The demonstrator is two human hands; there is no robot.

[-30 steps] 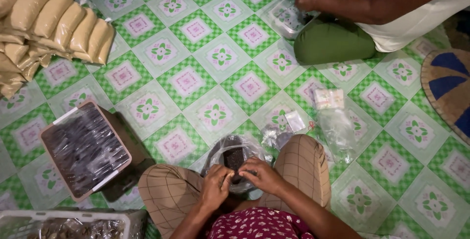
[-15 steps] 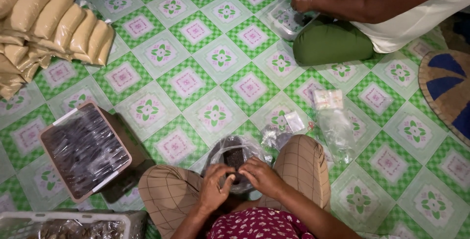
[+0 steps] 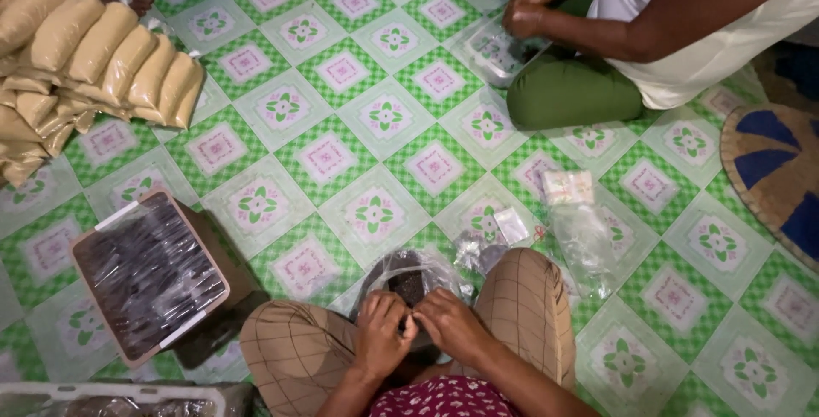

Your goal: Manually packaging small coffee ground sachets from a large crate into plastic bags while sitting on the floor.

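Note:
I sit cross-legged on a green and white patterned floor. My left hand [image 3: 381, 330] and my right hand [image 3: 452, 325] meet in front of me, fingers pinched together on a small clear plastic packet with dark contents; the packet itself is mostly hidden by my fingers. Just beyond my hands a bowl [image 3: 415, 274] lined with clear plastic holds a dark granular stuff. Between my knees and the bowl the hands touch each other.
A brown tray [image 3: 150, 274] of dark filled packets lies at my left. Tan filled bags [image 3: 102, 58] are stacked far left. Loose clear bags [image 3: 583, 231] lie right of my knee. Another person [image 3: 648, 33] sits opposite, hands on a clear container [image 3: 499, 52]. A woven mat [image 3: 772, 174] is at right.
My hands have stayed over the bowl, shifting only slightly closer together. The other person's hands keep working at the same spot.

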